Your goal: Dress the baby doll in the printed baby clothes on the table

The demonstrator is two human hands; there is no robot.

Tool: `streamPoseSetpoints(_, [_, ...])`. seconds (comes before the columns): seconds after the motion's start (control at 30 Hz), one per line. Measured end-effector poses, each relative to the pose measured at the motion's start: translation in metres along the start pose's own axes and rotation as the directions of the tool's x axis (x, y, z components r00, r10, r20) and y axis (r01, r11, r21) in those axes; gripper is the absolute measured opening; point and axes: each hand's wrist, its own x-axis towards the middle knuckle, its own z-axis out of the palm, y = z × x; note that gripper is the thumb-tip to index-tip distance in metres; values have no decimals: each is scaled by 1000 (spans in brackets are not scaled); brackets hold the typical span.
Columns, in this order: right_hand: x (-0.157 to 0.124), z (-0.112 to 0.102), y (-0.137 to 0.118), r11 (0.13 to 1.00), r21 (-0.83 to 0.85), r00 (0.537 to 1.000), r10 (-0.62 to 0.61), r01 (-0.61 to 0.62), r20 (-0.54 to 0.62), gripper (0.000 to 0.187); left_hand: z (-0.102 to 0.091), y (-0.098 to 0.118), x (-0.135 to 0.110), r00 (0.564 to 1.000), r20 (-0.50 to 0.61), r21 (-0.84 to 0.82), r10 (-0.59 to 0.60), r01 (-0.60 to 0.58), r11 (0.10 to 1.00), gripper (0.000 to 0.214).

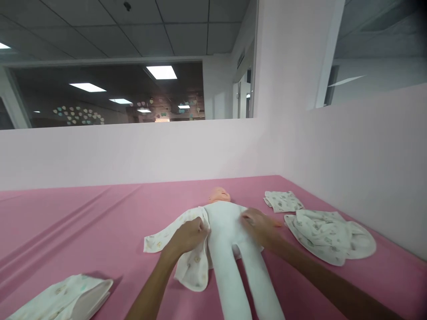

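A baby doll (219, 194) lies on its back, its head toward the wall. A plain white garment (224, 222) with two long legs covers its torso and stretches toward me. On the left, a printed baby shirt (167, 233) is spread open, sleeve out. My left hand (190, 234) is closed on the shirt's front edge, beside the white garment. Slightly blurred, my right hand (258, 226) has curled fingers at the white garment's right side. What those fingers hold is hidden. A bit of the doll's arm (276, 223) shows beyond that hand.
Everything lies on a pink padded surface (100, 222) with creases at left. Folded printed cloth (283, 201) and a crumpled printed cloth (328, 235) lie at right. Another folded printed cloth (66, 298) is near left. White walls (133, 153) with windows border the back and right.
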Motion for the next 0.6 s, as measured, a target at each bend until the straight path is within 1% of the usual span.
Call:
streamPoseSetpoints(0.03, [-16,-8,24,996,-20,996,90,-90,-4,29,1,3,4,996,-87,42,28,-25,999,20])
streamPoseSetpoints(0.07, [-29,-15,47,986,-57,988,156,-155,18,29,2,8,11,985,-163,81,61,-48,996,18])
streamPoseSetpoints(0.1, [-40,-20,68,970,-113,975,220,-215,32,30,5,15,20,972,-216,119,96,-72,990,18])
streamPoseSetpoints(0.13, [-48,-23,86,955,-152,963,265,-256,46,31,8,24,30,960,-244,159,138,-101,982,19])
streamPoseSetpoints(0.17, [-53,-25,100,943,-184,954,293,-278,60,31,13,35,43,950,-245,203,193,-145,968,21])
streamPoseSetpoints(0.2, [-56,-26,110,934,-202,947,313,-294,72,31,18,46,57,943,-211,264,258,-199,944,24])
streamPoseSetpoints(0.27, [-57,-24,118,934,-201,943,318,-295,96,31,33,70,87,916,-82,400,394,-332,854,29])
streamPoseSetpoints(0.3, [-55,-22,119,939,-192,945,308,-285,107,32,42,82,102,902,6,467,431,-384,797,32])
streamPoseSetpoints(0.33, [-52,-20,117,944,-188,948,297,-272,117,33,51,93,116,895,75,498,439,-416,761,34])
streamPoseSetpoints(0.4, [-47,-17,113,940,-218,947,294,-262,129,37,68,110,141,895,169,530,413,-436,727,43])
streamPoseSetpoints(0.47, [-41,-15,110,916,-273,932,338,-294,131,39,82,121,161,906,218,546,364,-422,724,50])
streamPoseSetpoints(0.53, [-36,-15,109,887,-305,909,398,-347,123,41,90,126,173,919,237,566,314,-394,724,52])
streamPoseSetpoints(0.6, [-32,-15,109,873,-296,893,436,-388,114,43,91,126,180,929,232,577,290,-371,728,50])
